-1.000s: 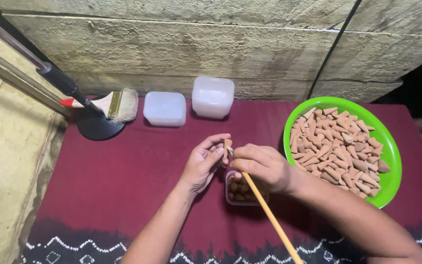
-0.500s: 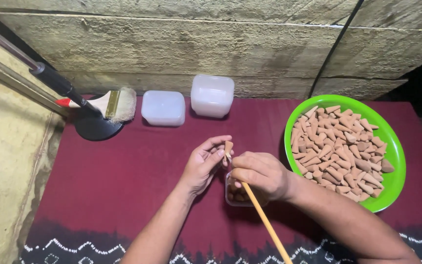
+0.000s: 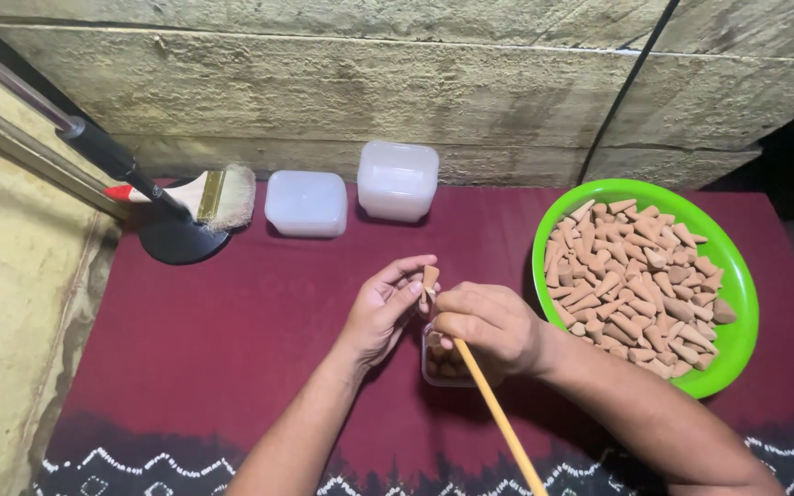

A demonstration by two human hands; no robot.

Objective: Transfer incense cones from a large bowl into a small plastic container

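**Hands on one cone above small box, little change**

Since half a second ago: hands barely moved, cone raised slightly between the fingertips, stick at the same slant. Bowl, tubs and brush unmoved.

Nearest: thin wooden stick [image 3: 500,418] runs from bottom edge up into right hand [image 3: 489,329]. Right hand clamped on the stick, fingers curled, thumb and forefinger tips also touching the brown cone [image 3: 430,276]. Left hand [image 3: 384,312] just beside it, fingers closed together pinching the same cone from the left. Cone upright, tip down, held in the air between both hands.

Directly under the hands: small clear plastic box [image 3: 439,363] on the worktop [image 3: 232,367], dark red cloth with white pattern along the near edge. Box holds some brown pieces, count unclear, mostly hidden by the right hand.

Right of the hands: green round bowl [image 3: 742,340] heaped with the same brown cones, near right forearm, not touching.

Far side by the wall: two translucent white lidded tubs [image 3: 306,203], well apart from the hands. Left of them a paintbrush [image 3: 204,196] resting over a black round base [image 3: 176,241] of a metal pole.
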